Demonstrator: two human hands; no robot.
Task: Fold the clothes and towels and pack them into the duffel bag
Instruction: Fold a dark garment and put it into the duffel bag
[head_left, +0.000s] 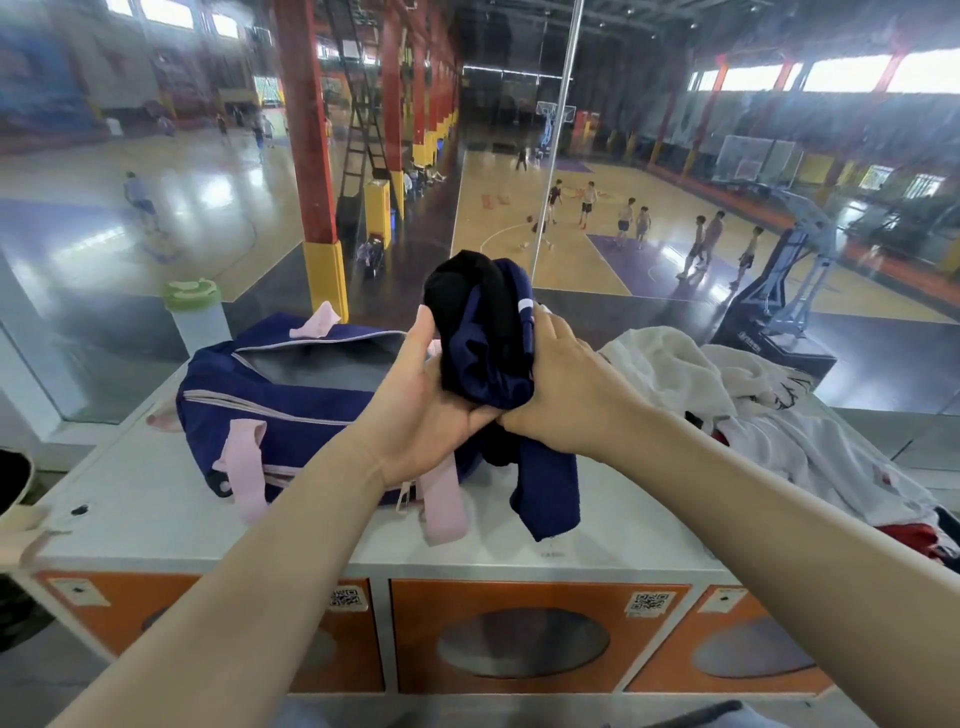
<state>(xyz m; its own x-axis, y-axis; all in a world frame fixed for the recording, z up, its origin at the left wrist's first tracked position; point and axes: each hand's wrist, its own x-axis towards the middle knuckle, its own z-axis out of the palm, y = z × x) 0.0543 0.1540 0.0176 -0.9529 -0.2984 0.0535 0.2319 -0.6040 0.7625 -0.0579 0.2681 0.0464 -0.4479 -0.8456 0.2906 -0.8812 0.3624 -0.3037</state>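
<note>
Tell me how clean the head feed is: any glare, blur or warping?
Head view: wide-angle warping bends the orange-fronted locker cabinet; window glare washes the court floor; far-left background is smeared; both hands and the navy-and-black garment are sharp.

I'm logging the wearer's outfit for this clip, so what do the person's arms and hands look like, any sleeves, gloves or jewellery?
Both forearms are bare as far as the frame shows: no sleeves in view. The left hand and right hand wear no gloves, and no rings, watch or bracelet show at the wrists. Fingernails look short, unpainted.
</note>
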